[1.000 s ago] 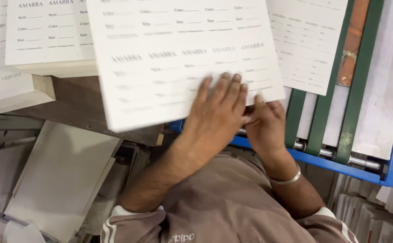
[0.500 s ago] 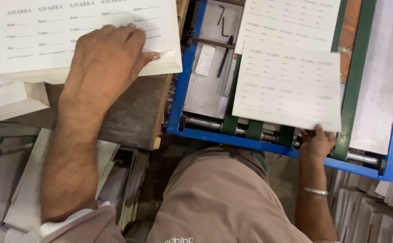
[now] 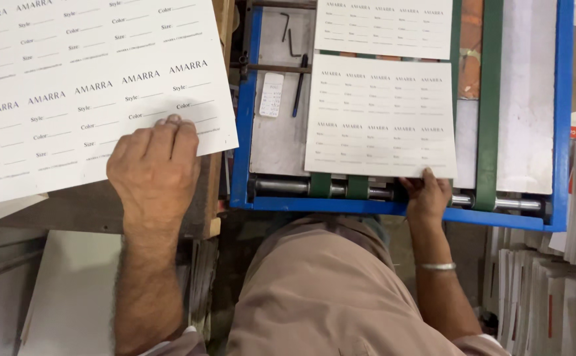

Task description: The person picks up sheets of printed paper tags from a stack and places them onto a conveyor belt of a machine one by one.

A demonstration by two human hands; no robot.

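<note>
Matt white paper on the big sheet under the left hand. The right hand pinches another matt printed sheet. Blue painted metal frame, scuffed. Bare steel roller, dull shine. Green belts look rubbery, matt. Rough worn wood on the table edge. A polished metal bangle.

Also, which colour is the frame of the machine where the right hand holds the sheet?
Blue frame, seen in the head view, with green belts.

Bare grey plate left of the printed sheet leaves passing room. Hex keys and a crossbar block its far end; blue frame walls both sides
</note>
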